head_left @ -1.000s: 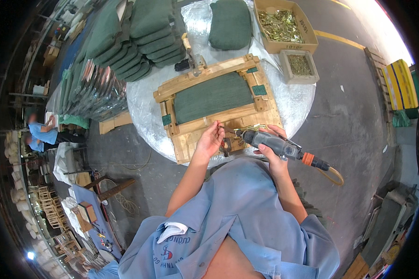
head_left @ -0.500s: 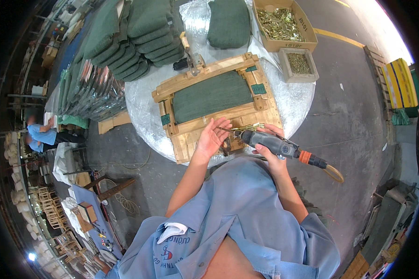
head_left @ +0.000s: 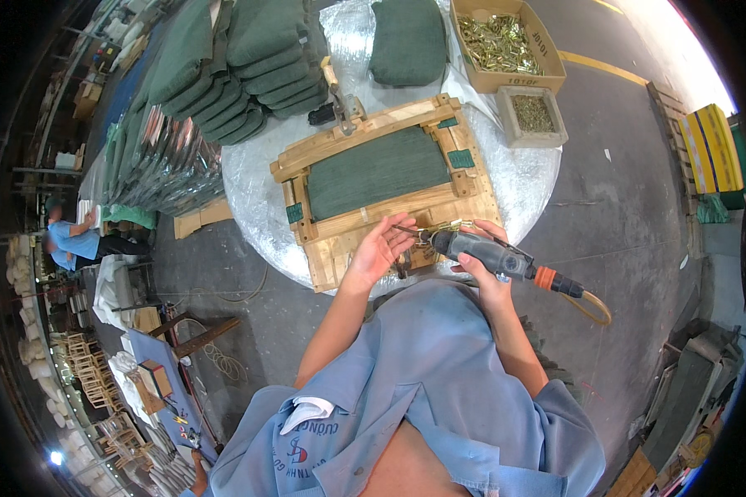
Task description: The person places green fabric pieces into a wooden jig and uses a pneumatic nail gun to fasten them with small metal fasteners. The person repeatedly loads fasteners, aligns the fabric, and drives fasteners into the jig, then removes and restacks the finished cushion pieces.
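My right hand [head_left: 486,263] is wrapped round a dark grey air screwdriver [head_left: 493,253] with an orange collar and a hose at its back end. Several brass-coloured metal pieces [head_left: 449,226] show beside the tool's nose, by my right fingers. The long thin bit points left at my left hand [head_left: 380,251], which is palm up with its fingers stretched out. The bit's tip lies at those fingers; whether they touch is unclear. Beyond both hands, a wooden frame jig [head_left: 348,225] surrounds a dark green cushioned panel [head_left: 379,171]. A metal toggle clamp [head_left: 347,116] sits on its far side.
The jig rests on a round, silver-covered table [head_left: 522,195]. Stacked green cushions [head_left: 275,62] stand at the far left, a single cushion [head_left: 407,41] farther back. A carton of brass hardware [head_left: 510,80] and a tub of small screws [head_left: 535,116] are far right. Two people work at left.
The air screwdriver and my right hand have shifted very slightly to the right. My left hand stays almost where it was, palm up.
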A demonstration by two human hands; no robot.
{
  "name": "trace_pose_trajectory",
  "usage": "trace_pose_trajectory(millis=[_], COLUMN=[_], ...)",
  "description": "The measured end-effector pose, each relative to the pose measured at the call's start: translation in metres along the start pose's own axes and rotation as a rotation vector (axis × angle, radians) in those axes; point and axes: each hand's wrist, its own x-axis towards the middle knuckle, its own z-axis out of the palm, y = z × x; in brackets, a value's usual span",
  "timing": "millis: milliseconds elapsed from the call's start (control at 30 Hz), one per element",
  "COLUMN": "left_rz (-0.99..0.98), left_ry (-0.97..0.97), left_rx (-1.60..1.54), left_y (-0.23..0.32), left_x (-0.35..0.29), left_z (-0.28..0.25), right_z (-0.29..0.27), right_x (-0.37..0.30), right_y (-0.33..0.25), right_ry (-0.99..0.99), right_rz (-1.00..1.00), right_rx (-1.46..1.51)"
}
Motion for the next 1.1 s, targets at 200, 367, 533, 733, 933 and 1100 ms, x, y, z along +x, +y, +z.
trace_pose_trajectory(millis=[200, 367, 533, 733, 933, 1100], left_rz=[-0.002, -0.005, -0.029, -0.052, 0.003, -0.027], left_ry=[0.001, 0.025, 0.172, 0.038, 0.072, 0.012], left_rx=[-0.003, -0.006, -0.041, -0.121, -0.062, 0.173], left_y=[-0.002, -0.005, -0.015, -0.022, -0.012, 0.008], left_x=[-0.003, -0.003, 0.003, 0.002, -0.008, -0.020], left_z=[-0.002, -0.003, -0.022, -0.045, -0.039, -0.051], right_z=[0.000, 0.000, -0.002, -0.005, -0.003, -0.006], right_x=[0.000, 0.000, -0.002, -0.001, 0.001, 0.004], right_y=[0.002, 0.001, -0.003, 0.009, 0.014, 0.005], right_ry=[-0.011, 0.005, 0.040, 0.032, 0.051, 0.057], right_rz=[0.000, 0.010, 0.036, 0.030, 0.062, 0.131], right_rx=[0.009, 0.027, 0.033, 0.077, 0.112, 0.199])
